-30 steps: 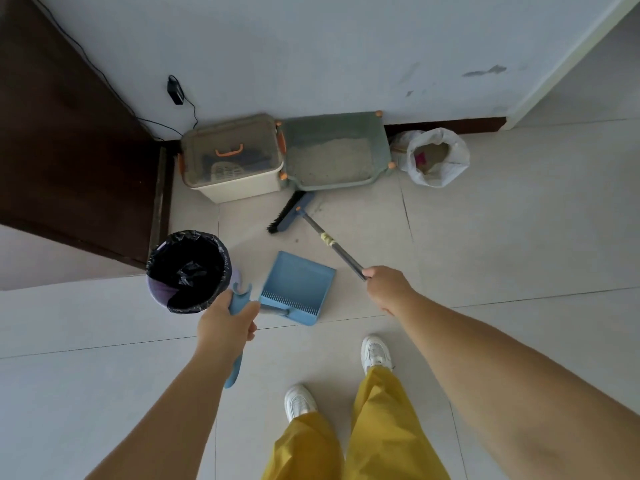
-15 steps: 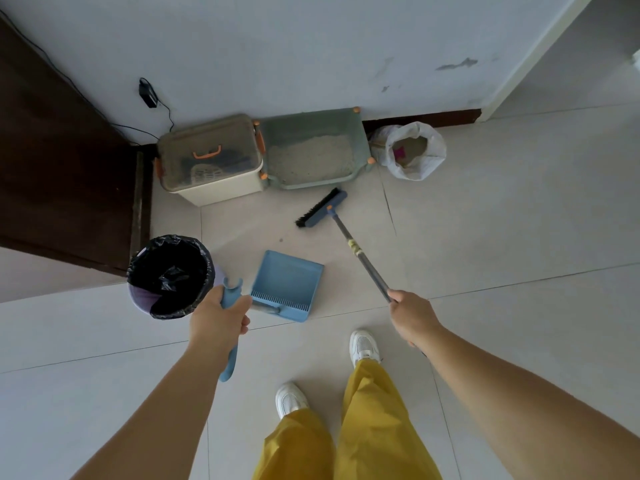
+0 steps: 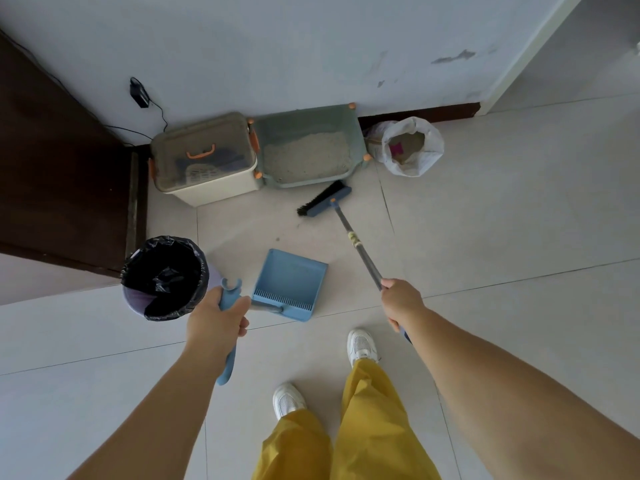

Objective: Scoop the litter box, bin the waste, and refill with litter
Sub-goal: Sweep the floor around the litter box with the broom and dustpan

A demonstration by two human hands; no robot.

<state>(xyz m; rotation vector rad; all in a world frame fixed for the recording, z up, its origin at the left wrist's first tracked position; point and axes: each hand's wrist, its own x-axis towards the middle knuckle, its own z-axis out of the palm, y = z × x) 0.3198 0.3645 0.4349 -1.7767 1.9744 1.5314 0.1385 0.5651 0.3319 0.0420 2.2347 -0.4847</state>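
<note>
The litter box (image 3: 308, 150) sits on the floor against the wall, its green tray holding a bed of pale litter. Touching its left side is a lidded storage box (image 3: 204, 157) with orange clips and an orange handle; near its right corner stands an open white bag (image 3: 412, 147) with sandy litter inside.

Just in front of the litter box, the broom (image 3: 325, 201) has its dark bristles on the tile, head tilted, and its thin pole runs back toward you. Your right hand (image 3: 398, 301) is curled around that pole, gripping it.

Your left hand (image 3: 216, 322) is wrapped around the pale blue handle of the dustpan (image 3: 289, 284), whose blue pan lies flat on the tile with its comb edge nearest you. The pan sits between the broom pole and the bin (image 3: 164, 277), which is lined with a black bag and stands just beside your left hand.

A small dark speck (image 3: 277, 239) lies on the floor between broom head and pan. Below, you see yellow trousers (image 3: 367, 427) and white shoes (image 3: 362, 346).
</note>
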